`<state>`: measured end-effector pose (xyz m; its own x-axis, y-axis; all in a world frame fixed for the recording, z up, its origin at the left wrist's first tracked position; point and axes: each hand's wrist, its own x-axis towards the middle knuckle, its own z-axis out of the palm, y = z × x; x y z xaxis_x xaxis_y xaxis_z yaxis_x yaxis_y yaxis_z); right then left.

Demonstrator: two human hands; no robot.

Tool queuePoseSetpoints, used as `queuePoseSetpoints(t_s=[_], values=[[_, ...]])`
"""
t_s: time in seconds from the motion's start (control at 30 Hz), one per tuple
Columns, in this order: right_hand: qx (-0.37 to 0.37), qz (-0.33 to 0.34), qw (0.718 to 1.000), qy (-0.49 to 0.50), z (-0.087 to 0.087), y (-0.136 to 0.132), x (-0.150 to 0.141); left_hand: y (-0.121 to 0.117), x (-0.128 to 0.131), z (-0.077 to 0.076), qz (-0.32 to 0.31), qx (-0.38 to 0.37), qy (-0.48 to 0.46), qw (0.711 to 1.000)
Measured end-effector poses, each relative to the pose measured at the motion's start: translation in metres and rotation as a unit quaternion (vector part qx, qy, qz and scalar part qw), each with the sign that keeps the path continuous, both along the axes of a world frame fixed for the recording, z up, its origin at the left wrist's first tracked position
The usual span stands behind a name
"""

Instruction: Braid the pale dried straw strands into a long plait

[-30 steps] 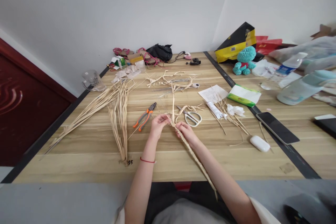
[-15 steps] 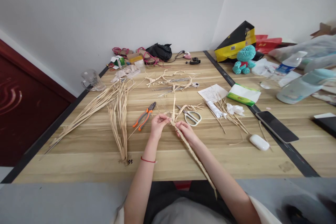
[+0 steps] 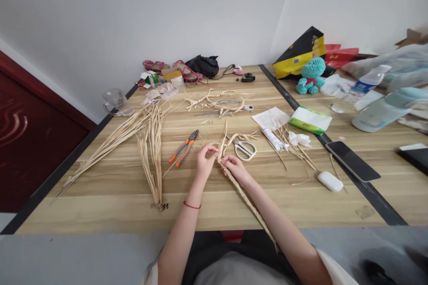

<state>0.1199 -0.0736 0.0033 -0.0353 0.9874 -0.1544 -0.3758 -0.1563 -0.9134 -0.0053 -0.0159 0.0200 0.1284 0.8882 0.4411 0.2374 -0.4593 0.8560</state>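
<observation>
A long braid of pale straw [image 3: 249, 202] runs from my lap up to the middle of the wooden table [image 3: 117, 196]. My right hand [image 3: 236, 168] is closed on the braid's upper end. My left hand [image 3: 205, 160] pinches a loose straw strand [image 3: 221, 142] that sticks up from the braid's top. The two hands are close together, a little above the tabletop. White-handled scissors [image 3: 245, 148] lie just behind my right hand, and orange-handled pliers [image 3: 183, 147] lie just left of my left hand.
Bundles of long straw [image 3: 152, 142] fan out on the left. Twisted straw pieces [image 3: 214, 102] and metal rods lie further back. A phone [image 3: 350, 161], a white earbud case [image 3: 330, 181], a glue tube [image 3: 272, 139], paper, a teal plush toy [image 3: 310, 76] and bottles sit on the right.
My left hand has moved slightly right and nearer, drawing the loose strand toward the braid. The upright strand now leans and looks shorter. My right hand has hardly moved.
</observation>
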Motion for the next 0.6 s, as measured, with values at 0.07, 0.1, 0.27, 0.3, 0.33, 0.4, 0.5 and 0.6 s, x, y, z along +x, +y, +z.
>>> queuePoseSetpoints(t_s=[0.07, 0.1, 0.27, 0.3, 0.33, 0.4, 0.5, 0.6], values=[[0.004, 0.0, 1.0, -0.001, 0.0005, -0.0002, -0.0001, -0.0017, 0.0003, 0.001, 0.018, 0.026, 0.03, 0.999], [0.006, 0.001, 1.0, -0.001, 0.0009, -0.0004, -0.0002, -0.0023, 0.0004, 0.0015, 0.026, 0.035, 0.041, 0.998], [0.008, 0.004, 1.0, -0.008, 0.0001, -0.0006, -0.0006, -0.0035, 0.0004, 0.0017, 0.04, 0.059, 0.07, 0.995], [0.008, 0.004, 1.0, -0.01, -0.0005, -0.0004, -0.0006, -0.0035, 0.0004, 0.0012, 0.04, 0.061, 0.07, 0.995], [0.008, 0.006, 1.0, -0.013, -0.0012, -0.0001, -0.0006, -0.0034, 0.0004, 0.0005, 0.038, 0.061, 0.069, 0.995], [0.006, 0.008, 1.0, -0.017, -0.0021, 0.0006, -0.0004, -0.0033, 0.0003, -0.0005, 0.031, 0.06, 0.066, 0.996], [0.006, 0.009, 1.0, -0.019, -0.002, 0.0014, -0.0002, -0.0033, 0.0004, -0.0007, 0.019, 0.055, 0.058, 0.997], [0.004, 0.007, 1.0, -0.02, -0.0008, 0.0014, -0.0004, -0.0037, 0.0009, 0.001, 0.003, 0.048, 0.033, 0.998]])
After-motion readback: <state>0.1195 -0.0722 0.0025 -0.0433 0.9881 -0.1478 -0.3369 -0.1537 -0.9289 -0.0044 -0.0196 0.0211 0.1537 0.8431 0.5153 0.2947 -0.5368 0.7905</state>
